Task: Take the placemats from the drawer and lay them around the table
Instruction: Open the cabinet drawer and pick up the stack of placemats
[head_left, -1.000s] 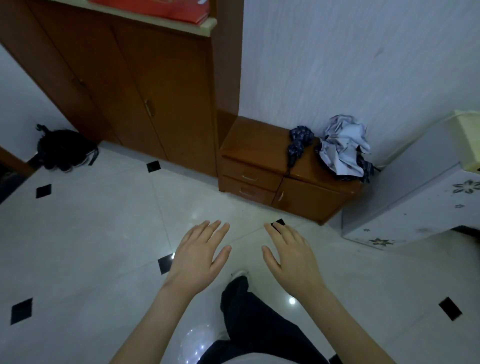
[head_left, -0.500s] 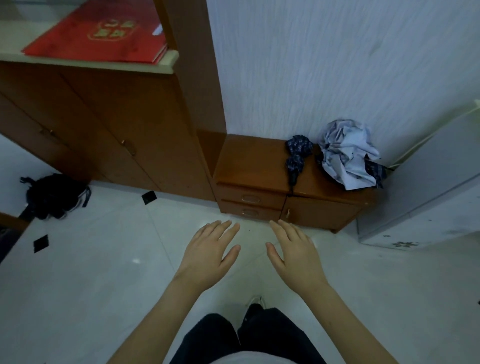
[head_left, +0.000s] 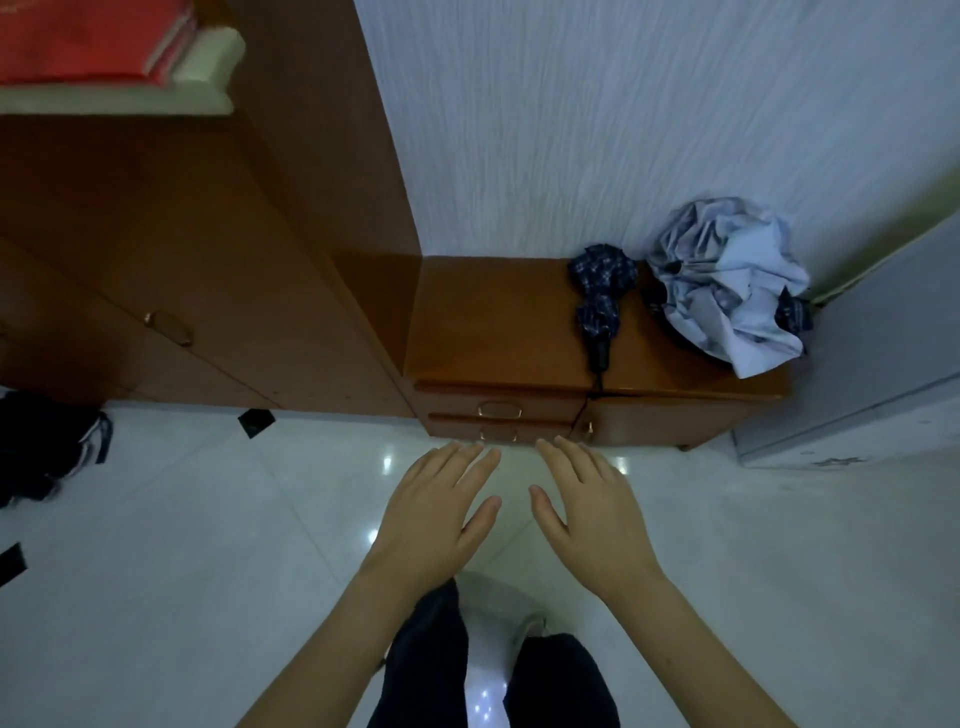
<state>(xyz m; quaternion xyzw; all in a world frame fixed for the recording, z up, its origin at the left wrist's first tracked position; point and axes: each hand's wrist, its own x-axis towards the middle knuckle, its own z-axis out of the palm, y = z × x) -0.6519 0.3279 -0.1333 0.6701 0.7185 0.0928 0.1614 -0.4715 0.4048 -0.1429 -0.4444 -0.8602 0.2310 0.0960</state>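
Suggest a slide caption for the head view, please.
Open hands reach toward the shut drawers.

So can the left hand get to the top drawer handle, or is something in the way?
Probably yes. The left hand is open and empty, held out toward the low cabinet. Nothing lies between it and the top drawer handle; the folded umbrella sits on the cabinet top, off to the side.

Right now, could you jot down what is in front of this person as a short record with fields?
left hand: left hand, open, holding nothing
right hand: right hand, open, holding nothing
low cabinet: low cabinet against the wall
drawers: upper drawer and lower drawer, both closed
placemats: none visible
on the cabinet top: folded dark umbrella beside a crumpled pale umbrella
floor: pale glossy tiles
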